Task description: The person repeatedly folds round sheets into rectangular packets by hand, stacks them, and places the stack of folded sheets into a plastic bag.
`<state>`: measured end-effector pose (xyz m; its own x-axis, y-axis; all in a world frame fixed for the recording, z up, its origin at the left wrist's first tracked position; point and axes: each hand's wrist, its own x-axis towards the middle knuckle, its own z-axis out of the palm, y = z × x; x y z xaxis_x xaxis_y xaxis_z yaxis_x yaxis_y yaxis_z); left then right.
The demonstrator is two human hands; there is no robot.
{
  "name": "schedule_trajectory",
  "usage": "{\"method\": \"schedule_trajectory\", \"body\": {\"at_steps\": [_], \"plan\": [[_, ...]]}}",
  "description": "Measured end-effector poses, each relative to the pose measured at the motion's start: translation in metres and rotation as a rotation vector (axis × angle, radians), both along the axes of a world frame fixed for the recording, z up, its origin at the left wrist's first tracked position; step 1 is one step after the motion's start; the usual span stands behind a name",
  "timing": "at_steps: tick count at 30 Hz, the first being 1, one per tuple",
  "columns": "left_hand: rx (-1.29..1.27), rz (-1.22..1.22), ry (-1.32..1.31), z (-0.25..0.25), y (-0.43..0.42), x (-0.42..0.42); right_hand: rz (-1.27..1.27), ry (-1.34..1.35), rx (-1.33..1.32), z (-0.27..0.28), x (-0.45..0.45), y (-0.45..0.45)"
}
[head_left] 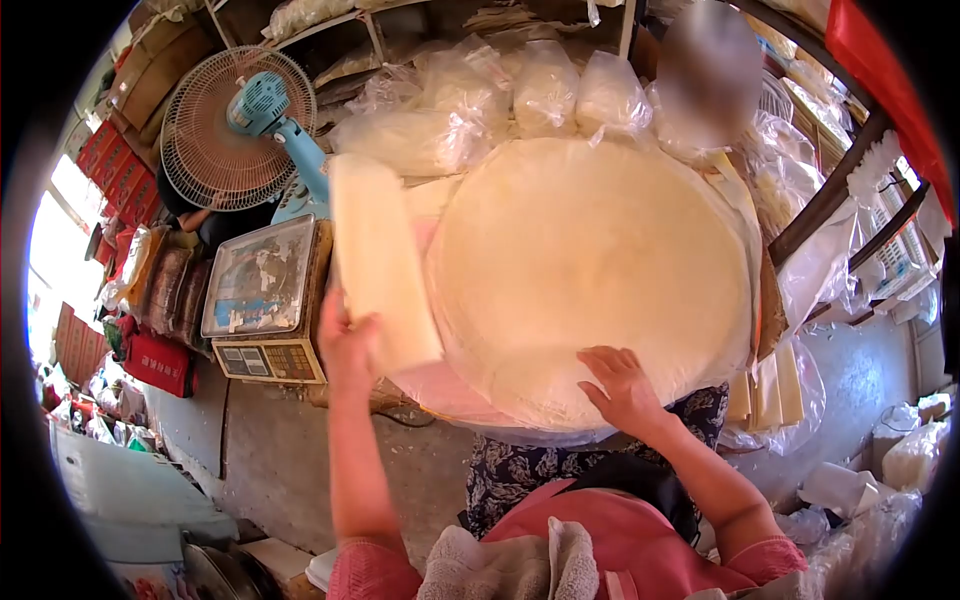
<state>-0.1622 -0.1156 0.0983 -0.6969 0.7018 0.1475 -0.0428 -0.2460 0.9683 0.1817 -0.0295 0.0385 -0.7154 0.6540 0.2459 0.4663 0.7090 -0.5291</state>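
Note:
A wide round stack of thin, pale pancakes lies on the table in front of me. My left hand grips the lower left edge of a long folded pancake, a flat cream-coloured rectangle held at the left of the stack. The fingers behind it are partly hidden. My right hand rests on the near edge of the round stack, fingers apart and holding nothing. Pink sheeting shows beneath the stack's left side.
Left of the table stands a weighing scale with a worn metal pan, and behind it a blue fan. Several clear plastic bags of pale sheets line the back. A dark metal frame rises on the right.

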Motion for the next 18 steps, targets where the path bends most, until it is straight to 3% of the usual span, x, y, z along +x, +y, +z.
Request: {"method": "schedule_trajectory", "body": {"at_steps": [5,8,9,12,14,16,17,18], "plan": [[-0.319,-0.062,0.043,-0.054,0.009,-0.097,-0.022,-0.207,0.241,-0.013,0.014,-0.004],[-0.705,0.084,0.348,-0.035,0.018,-0.066,-0.007,-0.178,0.292,-0.016,0.012,0.004],[-0.78,0.314,0.803,-0.06,0.021,-0.066,0.011,-0.176,0.287,-0.017,0.012,0.008],[-0.787,0.056,1.297,-0.092,0.032,-0.061,0.051,-0.166,0.323,-0.024,0.01,0.017],[-0.777,0.026,1.202,-0.087,0.034,-0.048,0.071,-0.163,0.367,-0.021,0.007,0.021],[-0.697,-0.008,1.106,-0.082,0.035,-0.052,-0.111,-0.206,-0.001,-0.004,0.002,0.035],[-0.69,0.044,1.212,-0.075,0.033,-0.048,-0.202,-0.221,-0.183,0.005,0.0,0.042],[-0.679,0.096,1.32,-0.061,0.03,-0.036,-0.247,-0.061,-0.101,0.011,-0.001,0.05]]}}
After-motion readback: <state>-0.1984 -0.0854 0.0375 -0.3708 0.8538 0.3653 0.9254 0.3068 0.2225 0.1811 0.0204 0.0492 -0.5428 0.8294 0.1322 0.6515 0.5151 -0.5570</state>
